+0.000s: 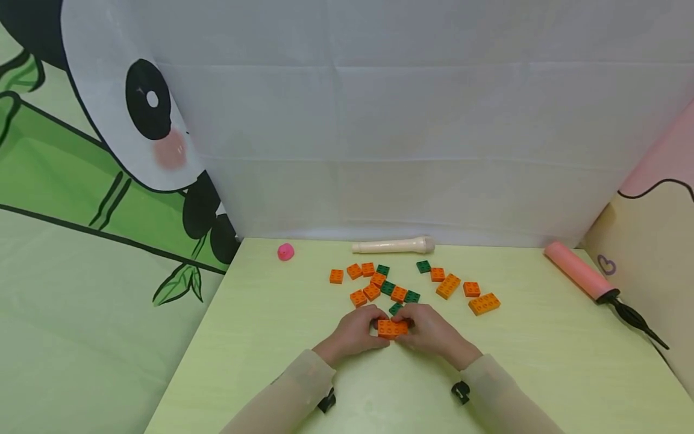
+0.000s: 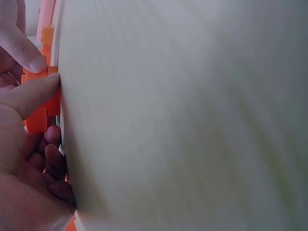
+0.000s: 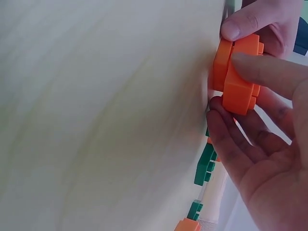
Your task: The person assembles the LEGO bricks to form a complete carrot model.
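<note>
Near the middle of the table, both hands pinch orange toy bricks. The left hand holds them from the left side, and the right hand from the right. In the right wrist view, one orange brick sits on another orange brick, slightly offset. The right thumb lies across the upper brick's side. The left thumb reaches over the side of the bricks in the left wrist view. Whether the two bricks are fully joined, I cannot tell.
Beyond the hands lie several loose orange bricks and green bricks. More orange bricks lie to the right. A cream microphone-shaped object and a small pink object are at the back. A pink cylinder with a black handle rests at right.
</note>
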